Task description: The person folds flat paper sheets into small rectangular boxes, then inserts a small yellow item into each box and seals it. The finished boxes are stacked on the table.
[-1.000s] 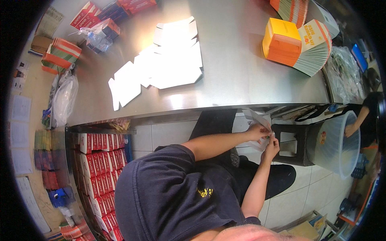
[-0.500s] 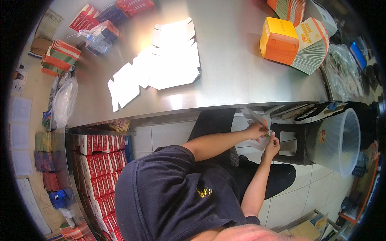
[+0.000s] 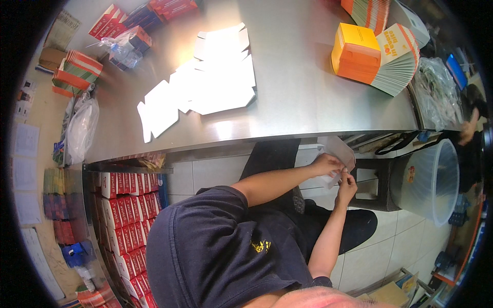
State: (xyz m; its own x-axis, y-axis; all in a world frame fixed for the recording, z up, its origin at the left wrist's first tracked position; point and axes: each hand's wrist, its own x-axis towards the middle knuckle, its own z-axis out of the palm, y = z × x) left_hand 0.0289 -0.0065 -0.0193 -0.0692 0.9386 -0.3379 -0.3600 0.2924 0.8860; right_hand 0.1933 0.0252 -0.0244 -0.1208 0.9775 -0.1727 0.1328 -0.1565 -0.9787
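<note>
Hands work close together below the bench's (image 3: pixel 308 120) front edge: the left hand (image 3: pixel 326 164) and the right hand (image 3: pixel 346 186) both pinch a small white folded carton blank (image 3: pixel 341 153), held in the air. Farther off, flat white carton blanks (image 3: pixel 205 90) lie spread on the bench, with an orange stack of flat cartons (image 3: pixel 357 54) beyond.
</note>
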